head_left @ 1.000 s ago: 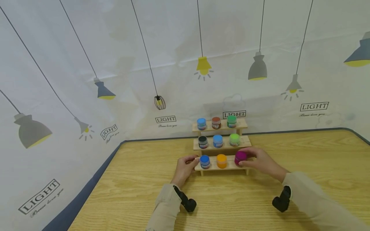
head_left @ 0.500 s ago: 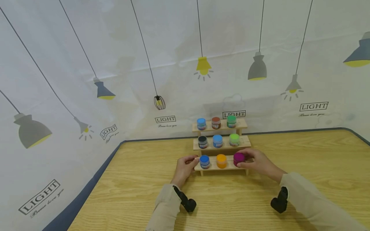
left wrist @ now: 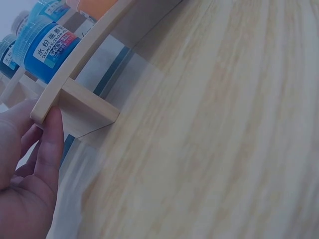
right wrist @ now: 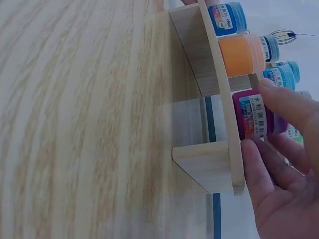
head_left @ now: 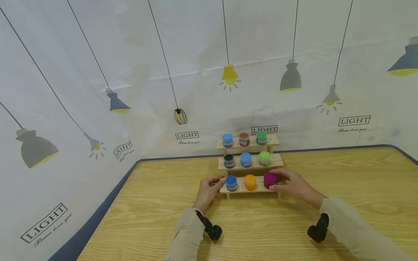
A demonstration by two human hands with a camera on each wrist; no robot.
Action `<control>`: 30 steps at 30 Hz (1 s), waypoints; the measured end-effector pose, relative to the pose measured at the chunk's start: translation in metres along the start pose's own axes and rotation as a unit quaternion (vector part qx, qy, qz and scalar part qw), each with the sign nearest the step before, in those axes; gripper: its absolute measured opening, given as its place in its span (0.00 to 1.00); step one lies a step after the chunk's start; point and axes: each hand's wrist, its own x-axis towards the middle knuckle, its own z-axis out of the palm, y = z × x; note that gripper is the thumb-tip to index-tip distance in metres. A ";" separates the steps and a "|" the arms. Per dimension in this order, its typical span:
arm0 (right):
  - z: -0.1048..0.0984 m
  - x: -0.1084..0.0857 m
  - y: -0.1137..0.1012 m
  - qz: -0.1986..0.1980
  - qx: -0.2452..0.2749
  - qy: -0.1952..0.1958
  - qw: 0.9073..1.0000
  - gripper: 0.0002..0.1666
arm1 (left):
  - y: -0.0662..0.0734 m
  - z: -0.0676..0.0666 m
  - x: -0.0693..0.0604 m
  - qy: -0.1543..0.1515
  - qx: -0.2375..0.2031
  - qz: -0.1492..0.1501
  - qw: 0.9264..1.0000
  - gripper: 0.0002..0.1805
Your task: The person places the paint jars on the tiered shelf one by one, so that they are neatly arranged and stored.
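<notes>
A three-tier wooden stand [head_left: 241, 189] holds gouache paint jars in rows. At the left end of its lowest tier, my left hand [head_left: 209, 190] pinches the board's edge between thumb and fingers, as the left wrist view also shows. My right hand [head_left: 294, 185] has its thumb and fingers on either side of a purple paint jar [right wrist: 256, 114], which stands upright at the right end of that tier. Beside it are an orange paint jar [head_left: 250, 182] in the middle and a blue paint jar [head_left: 231, 183] near my left fingertips.
On the middle tier stand a black jar [head_left: 229, 161], a light blue jar [head_left: 246, 160] and a lime green jar [head_left: 265, 158]. Above are blue, brown [head_left: 244, 139] and green jars. The wooden table [head_left: 156, 206] meets a lamp-printed wall covering [head_left: 202, 90] behind.
The purple jar has shifted slightly left on the lowest tier with my right hand, then stayed there while the hand eased a little back right. My left hand has kept its place.
</notes>
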 end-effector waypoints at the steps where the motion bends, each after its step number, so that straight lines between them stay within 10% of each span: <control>1: -0.001 -0.002 0.000 0.003 0.003 0.000 1.000 0.28 | 0.000 0.000 0.000 -0.001 -0.001 0.001 1.000 0.15; 19: -0.031 -0.027 0.010 0.020 -0.012 0.037 0.999 0.29 | 0.029 -0.007 -0.019 -0.010 0.007 0.008 1.000 0.16; 30: -0.046 -0.026 0.011 0.028 -0.021 0.060 0.998 0.29 | -0.004 -0.011 0.005 -0.038 -0.019 0.000 0.999 0.19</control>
